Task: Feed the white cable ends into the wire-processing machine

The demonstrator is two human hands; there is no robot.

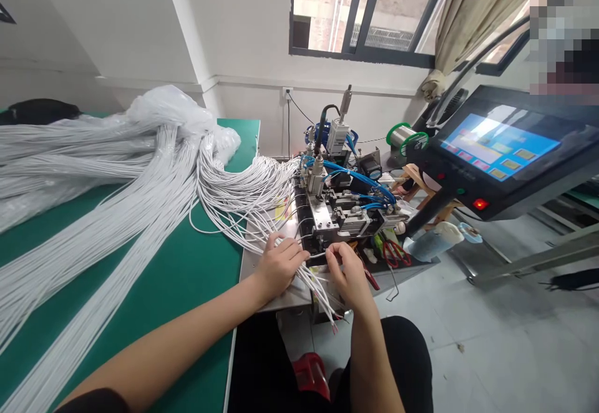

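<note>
My left hand (277, 264) rests on a fan of thin white cables (243, 198) at the front of a small machine (344, 204), its fingers curled over them. My right hand (347, 272) sits just to the right, pinching a single white cable (319, 254) that bridges both hands in front of the machine's metal block. Loose cable ends with stripped coloured tips (327, 313) hang off the plate's front edge below my hands.
A big bundle of white cables (93, 226) lies across the green table (187, 276) beside a plastic bag (163, 107). A touchscreen panel (500, 148) stands at the right. Red-handled scissors (397, 252), a solder spool (402, 135) and blue hoses (360, 179) surround the machine.
</note>
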